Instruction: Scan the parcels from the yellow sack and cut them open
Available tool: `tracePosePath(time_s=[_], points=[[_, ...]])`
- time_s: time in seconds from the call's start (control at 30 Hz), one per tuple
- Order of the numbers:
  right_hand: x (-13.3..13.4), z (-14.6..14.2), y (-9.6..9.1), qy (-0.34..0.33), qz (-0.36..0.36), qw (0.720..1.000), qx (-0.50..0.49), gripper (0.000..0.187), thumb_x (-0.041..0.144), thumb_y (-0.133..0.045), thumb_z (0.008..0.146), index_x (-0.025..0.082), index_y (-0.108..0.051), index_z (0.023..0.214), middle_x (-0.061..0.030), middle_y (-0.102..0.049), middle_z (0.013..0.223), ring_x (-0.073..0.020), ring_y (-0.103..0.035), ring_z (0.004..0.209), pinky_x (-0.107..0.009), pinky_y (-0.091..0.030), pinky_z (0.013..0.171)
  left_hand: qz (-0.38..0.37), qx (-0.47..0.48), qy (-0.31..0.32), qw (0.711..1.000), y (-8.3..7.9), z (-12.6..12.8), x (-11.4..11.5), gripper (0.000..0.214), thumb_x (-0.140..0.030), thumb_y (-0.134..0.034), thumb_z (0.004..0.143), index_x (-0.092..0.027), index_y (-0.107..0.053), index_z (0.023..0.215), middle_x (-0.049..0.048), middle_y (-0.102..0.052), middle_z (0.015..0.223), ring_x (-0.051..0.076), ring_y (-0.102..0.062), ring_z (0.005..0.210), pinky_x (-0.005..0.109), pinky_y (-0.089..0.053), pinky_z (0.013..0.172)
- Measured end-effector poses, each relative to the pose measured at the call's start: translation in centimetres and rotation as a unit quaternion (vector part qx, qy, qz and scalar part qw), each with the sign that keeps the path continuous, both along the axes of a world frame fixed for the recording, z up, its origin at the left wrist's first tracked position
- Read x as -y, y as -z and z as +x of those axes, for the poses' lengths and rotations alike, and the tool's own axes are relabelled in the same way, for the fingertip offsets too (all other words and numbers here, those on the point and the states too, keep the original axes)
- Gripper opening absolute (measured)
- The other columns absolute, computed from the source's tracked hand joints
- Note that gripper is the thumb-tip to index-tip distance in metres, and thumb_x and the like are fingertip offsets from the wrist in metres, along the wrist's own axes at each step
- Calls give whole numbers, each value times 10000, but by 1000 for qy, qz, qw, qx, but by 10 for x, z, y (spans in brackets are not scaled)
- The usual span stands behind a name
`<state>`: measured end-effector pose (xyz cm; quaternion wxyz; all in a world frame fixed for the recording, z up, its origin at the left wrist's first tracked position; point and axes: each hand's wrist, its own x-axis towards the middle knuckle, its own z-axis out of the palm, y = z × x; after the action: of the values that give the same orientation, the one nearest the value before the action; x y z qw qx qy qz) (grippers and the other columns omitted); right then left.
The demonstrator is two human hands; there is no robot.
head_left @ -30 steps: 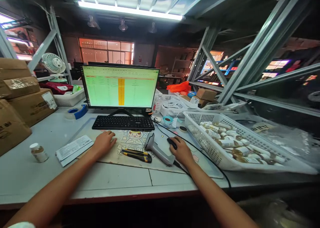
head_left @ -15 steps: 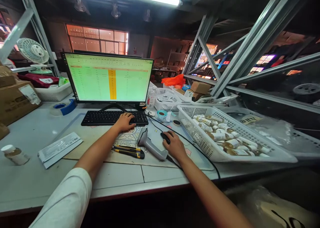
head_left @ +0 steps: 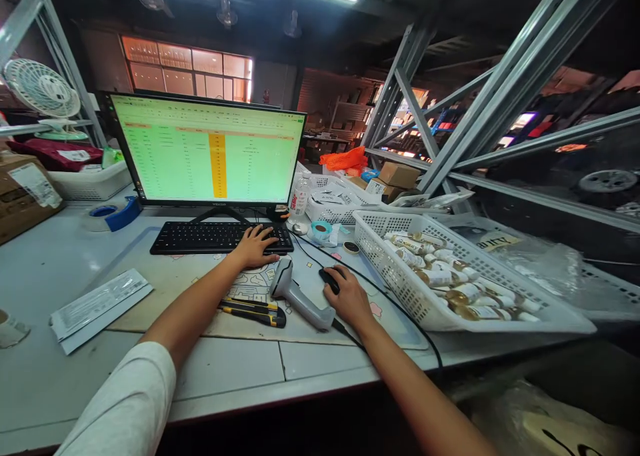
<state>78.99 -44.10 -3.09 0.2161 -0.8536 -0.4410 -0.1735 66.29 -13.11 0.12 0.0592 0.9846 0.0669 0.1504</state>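
Note:
My left hand rests on the right part of a black keyboard, fingers spread over the keys and holding nothing. My right hand lies over a black computer mouse, which is mostly hidden under the palm and fingers. Between my hands, a grey corded barcode scanner lies on its side on a printed desk mat. Just below it sits a yellow-and-black utility knife. A green spreadsheet fills the monitor behind the keyboard.
A white plastic basket of small labelled bottles stands right of the mouse. Behind it are another basket and a plastic bottle. A tape dispenser and a paper packet lie left. Steel shelving rises at right.
My left hand has moved from the desk mat up onto the keyboard. My right hand stays on the mouse. The view has turned left and tilted slightly.

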Motion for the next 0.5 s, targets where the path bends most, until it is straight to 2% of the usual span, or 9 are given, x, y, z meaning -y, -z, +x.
tracePosePath(time_s=[0.1, 0.23, 0.33, 0.5], points=[[0, -1, -1, 8, -3, 1000, 2, 417, 240, -573, 912, 234, -690, 1312, -102, -610, 1390, -282, -619, 1171, -381, -545, 921, -2, 39, -18, 999, -14, -10, 0, 689, -623, -553, 978, -287, -470, 1574, 101, -361, 1682, 418, -260, 1550, 639, -231, 1246], [0, -3, -4, 15, -11, 1000, 0, 402, 242, -573, 923, 240, -687, 1308, -96, -604, 1402, -278, -620, 1179, -372, -540, 908, 11, 78, -41, 996, -29, -43, -8, 586, -562, -573, 990, -233, -583, 1474, 110, -438, 1630, 390, -323, 1520, 583, -300, 1234], [0, -4, -5, 12, -12, 1000, 0, 396, 235, -574, 925, 250, -688, 1303, -94, -606, 1403, -282, -615, 1195, -371, -537, 902, 12, 71, -50, 996, -30, -84, -20, 529, -537, -571, 994, -230, -623, 1422, 111, -483, 1593, 360, -375, 1490, 559, -348, 1213], [-1, -2, -5, 13, -16, 1000, -1, 410, 236, -554, 941, 238, -670, 1334, -108, -596, 1408, -289, -612, 1201, -385, -536, 914, -19, 39, -83, 996, -18, -168, -34, 518, -565, -520, 994, -198, -684, 1322, 129, -577, 1493, 329, -484, 1409, 518, -382, 1205]])
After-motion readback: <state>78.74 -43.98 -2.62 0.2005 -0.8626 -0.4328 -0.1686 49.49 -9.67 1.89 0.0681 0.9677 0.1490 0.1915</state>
